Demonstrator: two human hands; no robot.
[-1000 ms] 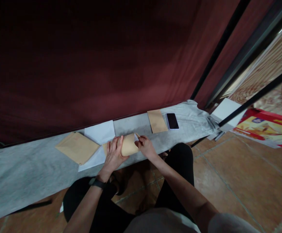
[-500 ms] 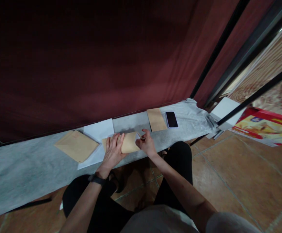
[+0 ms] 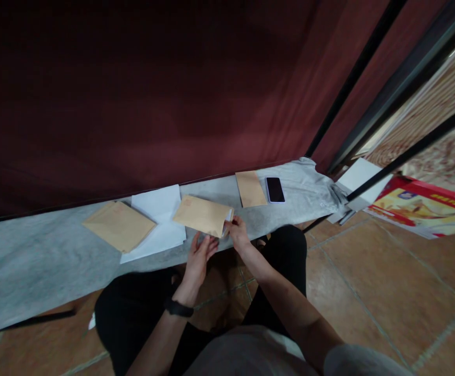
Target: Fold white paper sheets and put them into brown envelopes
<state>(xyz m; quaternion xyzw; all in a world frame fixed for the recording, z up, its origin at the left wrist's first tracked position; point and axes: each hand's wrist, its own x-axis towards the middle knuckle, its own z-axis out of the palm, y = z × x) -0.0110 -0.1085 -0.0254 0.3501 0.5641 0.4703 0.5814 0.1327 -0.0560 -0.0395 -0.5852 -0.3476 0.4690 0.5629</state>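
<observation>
A tan paper envelope [image 3: 202, 214] lies in front of me, its right end open with a bit of white paper showing inside. My right hand [image 3: 237, 230] is closed on that open end, thumb and fingers pinching its edge. By the envelope's lower edge is my left hand [image 3: 203, 251], fingers loosely apart and holding nothing; whether its fingertips touch the paper I cannot tell. To the left, sheets of white paper [image 3: 160, 206] lie partly under a stack of tan envelopes [image 3: 120, 225].
A narrow bench with a grey cloth cover [image 3: 27, 261] carries everything. Farther right are another tan envelope [image 3: 250, 189] and a phone [image 3: 275, 190]. A dark red wall [image 3: 172, 104] rises behind. A red and yellow box [image 3: 427, 206] and black bars [image 3: 352, 83] stand at right.
My left hand has come off the top of the envelope and moved down to its lower edge. The envelope now lies flatter, its left end turned away from me. My right hand stays at the open end.
</observation>
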